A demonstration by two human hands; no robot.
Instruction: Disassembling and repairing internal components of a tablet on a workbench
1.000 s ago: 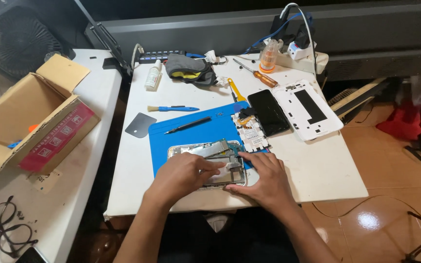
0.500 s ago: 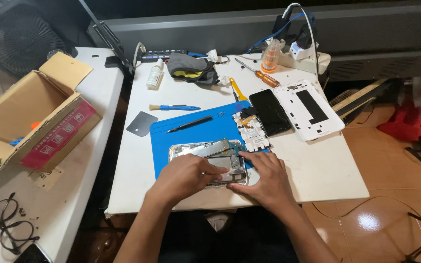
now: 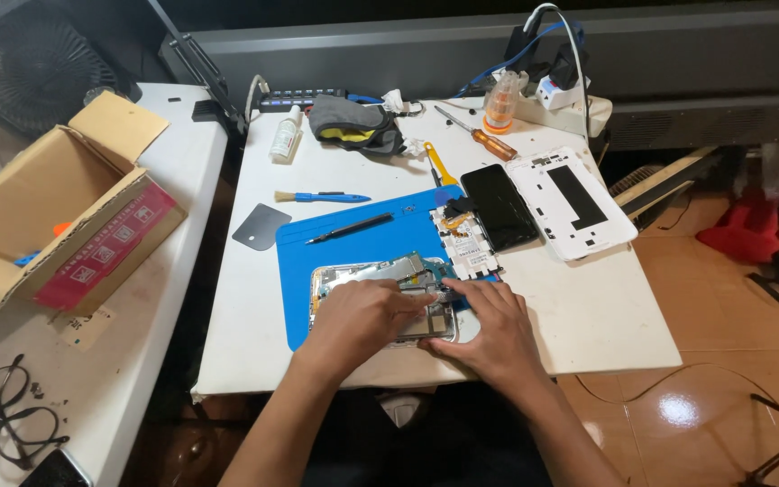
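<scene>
2 hands are pressing on the opened tablet frame (image 3: 380,284) lying on the blue mat (image 3: 353,239), left hand (image 3: 362,316) curled over it, right hand (image 3: 489,329) pinching its edge, risking a slip damaging the exposed board.

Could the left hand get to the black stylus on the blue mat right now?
Probably yes: the black stylus lies bare on the blue mat, just beyond the left hand, with nothing between.
</scene>
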